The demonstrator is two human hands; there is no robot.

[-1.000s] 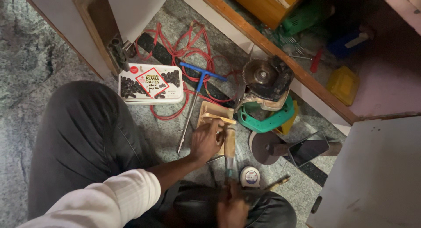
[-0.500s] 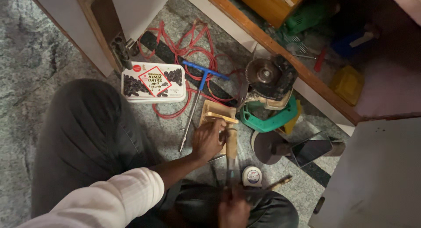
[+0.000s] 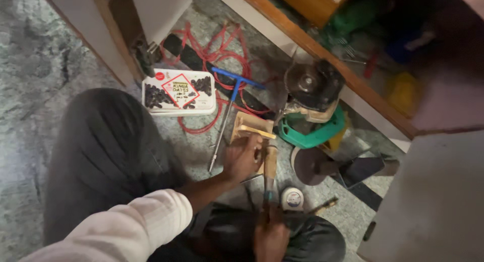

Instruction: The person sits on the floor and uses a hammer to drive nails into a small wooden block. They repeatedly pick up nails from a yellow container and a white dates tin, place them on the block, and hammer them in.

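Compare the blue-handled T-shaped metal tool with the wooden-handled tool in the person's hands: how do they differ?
The blue-handled T-shaped metal tool lies untouched on the stone floor; the wooden-handled tool is held by the right hand, the left hand beside it. The first has a blue crossbar and looks longer; the second has a pale, straight handle. Both point roughly away from the person.

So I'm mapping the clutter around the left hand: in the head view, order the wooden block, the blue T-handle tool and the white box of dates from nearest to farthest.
From the left hand:
1. Wooden block, touching the hand, just beyond the fingers.
2. Blue T-handle tool, its shaft lying on the floor beside the hand.
3. White box of dates, farther off, past the knee.
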